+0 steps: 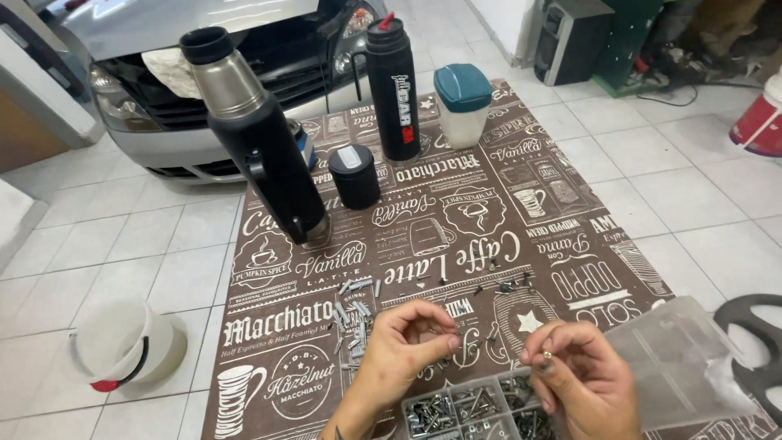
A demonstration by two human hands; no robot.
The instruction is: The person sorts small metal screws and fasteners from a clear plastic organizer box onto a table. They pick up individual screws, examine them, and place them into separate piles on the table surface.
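My left hand hovers over the brown printed tablecloth, fingers curled and pinched around a small screw. My right hand pinches a tiny brass-coloured screw between thumb and fingertips, just above a clear plastic organiser box with compartments full of screws and bolts. The box's clear lid stands open to the right. A loose pile of silver screws lies on the cloth left of my left hand, and several dark small screws are scattered further back.
A large black and steel thermos, a tall black flask, a small black cup and a clear container with teal lid stand at the cloth's far end. A car's front is behind. A white bucket sits on the floor at left.
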